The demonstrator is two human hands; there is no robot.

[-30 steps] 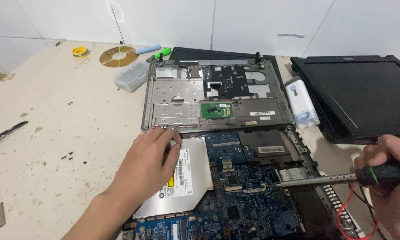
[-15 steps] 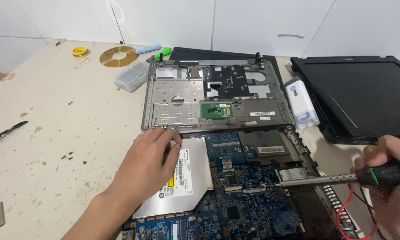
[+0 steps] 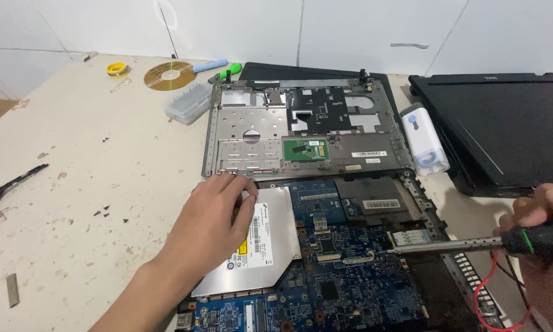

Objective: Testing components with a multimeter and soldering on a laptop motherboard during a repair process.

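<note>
Half-hidden optical drive (image 3: 270, 243) — under left hand (image 3: 215, 224)

- Electronics repair workshop.
- Evidence: opened laptop with bare blue circuit board (image 3: 344, 276), detached metal chassis frame (image 3: 270, 138), separate screen panel (image 3: 504, 135) far right.
- Stained, chipped white surface (image 3: 73, 184); loose screws, disc (image 3: 169, 75), plastic parts box (image 3: 189, 102).
- White tiled wall (image 3: 350, 31) behind.

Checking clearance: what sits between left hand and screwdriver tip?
Head view: blue motherboard spans between left hand and screwdriver tip; silver optical drive lies under that hand.
</note>
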